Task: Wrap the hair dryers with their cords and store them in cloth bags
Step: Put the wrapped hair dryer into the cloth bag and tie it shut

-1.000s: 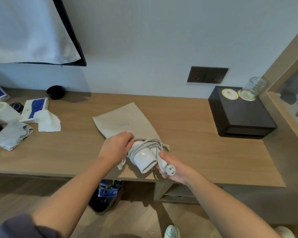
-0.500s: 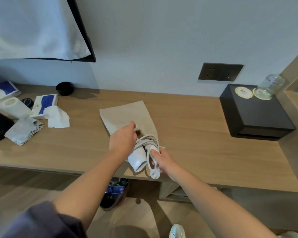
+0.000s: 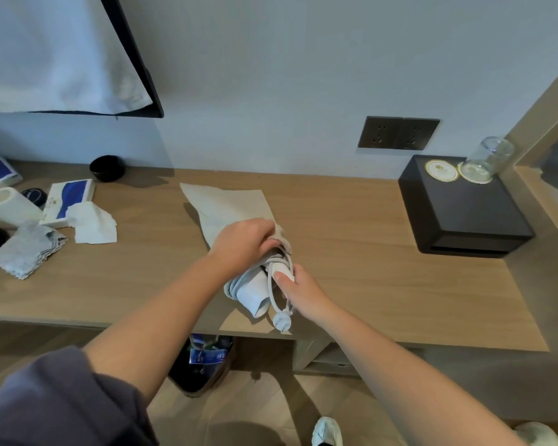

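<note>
The wooden desk point(image 3: 351, 252) runs the whole width of the view, with the wall along its back and its front edge close to the person. The middle of the top holds only the beige cloth bag point(image 3: 226, 207), which lies flat and slanted, closed end toward the wall and mouth toward the front edge. To the right there is bare wood as far as a black box point(image 3: 464, 214) in the back right corner, which carries two round coasters point(image 3: 441, 170) and an upturned glass point(image 3: 490, 157). A dark double wall socket point(image 3: 398, 133) sits above the desk near the box. To the left, well apart from the bag, lie a crumpled tissue point(image 3: 92, 223), a blue and white tissue box point(image 3: 70, 201), a grey cloth point(image 3: 29, 249), a white roll point(image 3: 7, 206) and a black bowl point(image 3: 107, 168) by the wall. A waste bin point(image 3: 203, 362) stands on the floor under the front edge.

The left hand point(image 3: 242, 243) has its fingers curled over the bag's mouth and grips the gathered rim. The right hand point(image 3: 300, 291) holds the white hair dryer point(image 3: 252, 291), thumb pressed along its handle and fingers curled beneath. The cord point(image 3: 273, 284) is looped around the dryer. The dryer's far end meets the bag's mouth just under the left fingers; how far it is inside cannot be told. Its near end and the plug point(image 3: 282, 320) lie right at the desk's front edge.
</note>
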Tool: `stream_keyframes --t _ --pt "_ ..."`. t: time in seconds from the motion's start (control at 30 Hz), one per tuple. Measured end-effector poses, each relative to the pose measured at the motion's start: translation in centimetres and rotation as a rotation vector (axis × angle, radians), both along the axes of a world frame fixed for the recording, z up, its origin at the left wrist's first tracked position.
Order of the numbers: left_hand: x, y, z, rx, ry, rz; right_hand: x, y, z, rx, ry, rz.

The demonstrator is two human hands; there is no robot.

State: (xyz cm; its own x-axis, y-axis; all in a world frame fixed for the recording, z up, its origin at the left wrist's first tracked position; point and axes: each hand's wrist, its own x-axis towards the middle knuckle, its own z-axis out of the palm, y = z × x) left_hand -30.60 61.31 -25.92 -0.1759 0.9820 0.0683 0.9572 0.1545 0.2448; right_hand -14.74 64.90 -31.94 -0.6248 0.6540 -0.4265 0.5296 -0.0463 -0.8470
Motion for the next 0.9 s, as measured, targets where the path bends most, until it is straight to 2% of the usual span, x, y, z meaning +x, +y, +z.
stream_keyframes --t 0.13,0.2,0.3,0.43,0.5,0.63,0.7,0.77,0.9 --pt "0.0 -0.6 -0.1 0.011 -0.001 -0.037 -0.2 0.3 -0.4 0.037 -0.03 0.025" --pt "-0.2 -1.2 -0.4 0.015 -0.006 -0.037 -0.3 0.2 -0.5 -0.006 0.008 -0.009" --pt "-1.0 -3.1 -1.2 -0.012 -0.03 0.029 -0.4 0.3 -0.2 -0.2 0.053 -0.138" --pt "-2.6 -6.0 -2.4 -0.013 -0.149 0.278 -0.1 0.7 -0.6 -0.497 0.208 -0.281" --pt "-2.8 -6.8 -2.8 -0.013 -0.204 0.299 -0.5 0.9 -0.9 -0.58 0.248 -0.326" --pt "-2.1 -7.0 -2.8 -0.04 -0.205 0.165 -2.2 0.8 -1.3 -0.624 0.189 -0.414" --pt "-2.2 -7.1 -2.7 -0.035 -0.18 0.183 -2.7 0.6 -1.4 -0.631 0.173 -0.438" --pt "-2.3 -7.3 -2.6 -0.001 -0.182 0.189 -3.2 0.4 -1.2 -0.594 0.144 -0.438" --pt "-1.8 -6.9 -1.9 0.051 -0.223 0.072 -4.5 0.4 -0.8 -0.489 0.083 -0.432"
